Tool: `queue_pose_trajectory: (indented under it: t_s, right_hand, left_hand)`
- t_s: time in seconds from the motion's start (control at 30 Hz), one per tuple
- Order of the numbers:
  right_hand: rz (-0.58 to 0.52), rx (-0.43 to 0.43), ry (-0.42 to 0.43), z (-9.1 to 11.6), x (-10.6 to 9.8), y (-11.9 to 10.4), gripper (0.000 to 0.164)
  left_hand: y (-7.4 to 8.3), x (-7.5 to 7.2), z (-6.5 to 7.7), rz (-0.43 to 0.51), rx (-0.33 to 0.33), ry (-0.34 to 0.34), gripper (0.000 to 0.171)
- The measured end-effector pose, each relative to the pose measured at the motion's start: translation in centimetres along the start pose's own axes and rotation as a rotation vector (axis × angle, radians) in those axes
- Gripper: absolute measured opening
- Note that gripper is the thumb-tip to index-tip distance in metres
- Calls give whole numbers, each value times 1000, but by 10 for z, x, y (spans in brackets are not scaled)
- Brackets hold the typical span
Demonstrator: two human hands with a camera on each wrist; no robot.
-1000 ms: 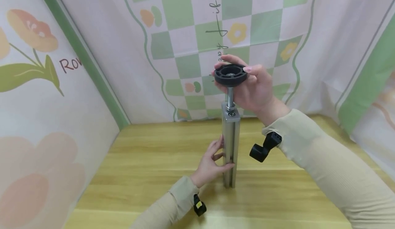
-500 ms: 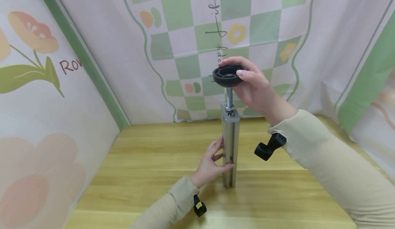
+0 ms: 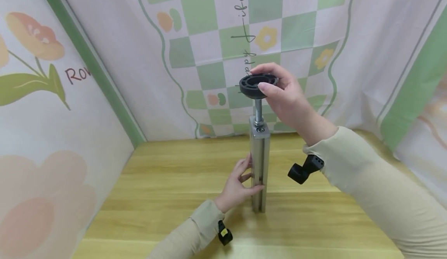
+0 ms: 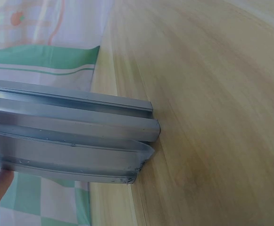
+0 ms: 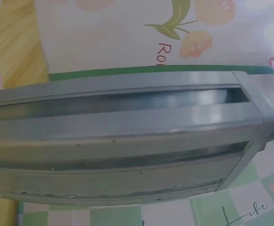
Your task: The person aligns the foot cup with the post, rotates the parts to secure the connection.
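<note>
A grooved aluminium profile [image 3: 260,154] stands upright on the wooden table, its lower end against the boards in the left wrist view. My left hand [image 3: 235,191] grips it low down, thumb across the front groove. A metal end plate [image 3: 262,133] with a screw caps the top. From that plate rises a threaded rod [image 3: 258,109] with a nut at its base. On the rod sits a black round levelling foot [image 3: 249,91], hollow side up. My right hand [image 3: 290,96] holds this foot by its right side, thumb over the rim and fingers behind.
The wooden table [image 3: 167,173] spreads around the profile. A printed curtain [image 3: 202,76] hangs behind it, and another flowered curtain [image 3: 70,135] borders the left. Black wrist cameras jut from both sleeves, the right one [image 3: 305,170] close beside the profile.
My right thumb has moved leftward and toward the front along the foot's rim, the wrist turning with it. The left hand and the profile stay in place.
</note>
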State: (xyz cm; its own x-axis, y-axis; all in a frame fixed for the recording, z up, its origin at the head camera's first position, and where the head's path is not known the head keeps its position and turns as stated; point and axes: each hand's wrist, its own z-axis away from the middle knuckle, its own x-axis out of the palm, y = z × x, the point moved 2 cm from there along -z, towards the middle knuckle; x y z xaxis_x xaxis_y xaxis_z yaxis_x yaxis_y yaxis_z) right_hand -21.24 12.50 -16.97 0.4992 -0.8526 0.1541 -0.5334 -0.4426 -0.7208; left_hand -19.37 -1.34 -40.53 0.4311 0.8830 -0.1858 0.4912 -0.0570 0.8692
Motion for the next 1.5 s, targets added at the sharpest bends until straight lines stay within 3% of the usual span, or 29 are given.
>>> queue_pose_trajectory:
  t_s: [0.27,0.4,0.67,0.8,0.93,1.07,1.2,1.33,1.5]
  right_hand:
    - [154,41,162,3,5,-3,27]
    - [286,47,228,4,7,-5,25]
    - [579,-104,330,6,15,-8,26]
    - [762,-147,384,7,18,-10,37]
    - [814,-157,395,9,18,-9,43]
    - [676,-156,313,10,13,-5,46]
    - [309,-131,218,6,7,3,30]
    - [9,-45,122,-1,0,8,27]
    - [-212,80,-59,-5,-10,14,35]
  left_hand:
    - [0,-1,1,-1,3,0,97]
    - [0,-1,1,0,0,-2,96]
    - [-1,-1,1,0,0,-5,97]
    - [-1,-1,2,6,10,3,97]
    - [-1,-1,2,4,17,7,96]
    - [1,0,2,6,7,3,96]
    - [1,0,2,4,-12,1,95]
    - [1,0,1,6,-10,-1,94]
    - [0,-1,2,5,-6,3,95]
